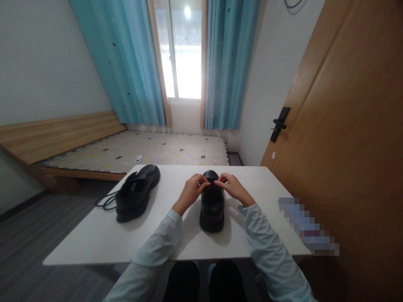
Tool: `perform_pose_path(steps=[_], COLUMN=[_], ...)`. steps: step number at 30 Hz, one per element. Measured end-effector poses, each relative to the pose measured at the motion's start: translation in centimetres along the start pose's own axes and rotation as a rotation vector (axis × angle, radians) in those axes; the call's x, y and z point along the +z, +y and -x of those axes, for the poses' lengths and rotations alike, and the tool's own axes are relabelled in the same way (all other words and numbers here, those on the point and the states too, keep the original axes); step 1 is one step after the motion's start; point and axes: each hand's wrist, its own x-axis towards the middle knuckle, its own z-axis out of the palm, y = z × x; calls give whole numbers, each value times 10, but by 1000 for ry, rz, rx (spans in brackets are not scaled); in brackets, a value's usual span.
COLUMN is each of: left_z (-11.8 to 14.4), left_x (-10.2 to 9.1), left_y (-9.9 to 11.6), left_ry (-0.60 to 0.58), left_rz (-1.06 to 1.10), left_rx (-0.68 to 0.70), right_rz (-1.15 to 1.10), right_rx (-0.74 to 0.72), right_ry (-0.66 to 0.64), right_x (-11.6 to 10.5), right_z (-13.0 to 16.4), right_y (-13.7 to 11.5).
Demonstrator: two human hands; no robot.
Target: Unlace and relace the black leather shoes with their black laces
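Note:
A black shoe [212, 207] stands on the white table [94, 235] in front of me, heel toward me, toe pointing away. My left hand [191, 191] and my right hand [233, 187] meet over its front, fingers pinched on what looks like a black lace at the top of the shoe. The lace itself is too small to see clearly. A second black shoe [137, 192] lies to the left on the table, with a loose black lace [105, 202] trailing off its near end over the table's left edge.
A bed [141, 150] with a patterned mattress and wooden frame lies beyond the table. Blue curtains [132, 63] frame a bright window. A wooden door [346, 126] with a black handle stands close on the right.

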Motion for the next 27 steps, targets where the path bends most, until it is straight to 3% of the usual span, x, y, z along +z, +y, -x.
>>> perform_pose_path(steps=[7,15,27], left_z=[2,3,4], left_x=[-9,-13,-16], left_y=[-4,-10,-27], left_ry=[-105,-126,-169], left_rz=[-14,-57,-217], left_rx=[-24,-73,-72], right_rz=[-70,-186,-78], right_rx=[59,138,210], right_ry=[0,-11,4], right_x=[-6,-9,-9], right_z=[1,2,3], right_y=[4,9,19])
